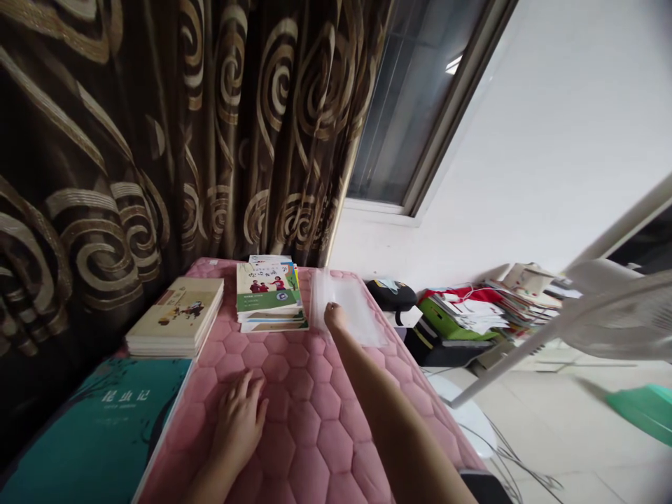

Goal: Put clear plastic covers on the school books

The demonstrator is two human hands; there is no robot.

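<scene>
Head view: beside the books (257,302), our right grip (334,317) pinches film (360,311), likely light and slippery, best held by edges; our left grip (239,414) rests unclenched.

The clear plastic sheets (360,311) smear along their left side — I can't count them from here — and the right hand (334,317) is soft too, its fingertips hidden from me. The teal book (99,441) runs off my lower left, its smallest print unreadable. My right edge crops the fan (624,322) and a green object (643,409) I can't identify.
</scene>
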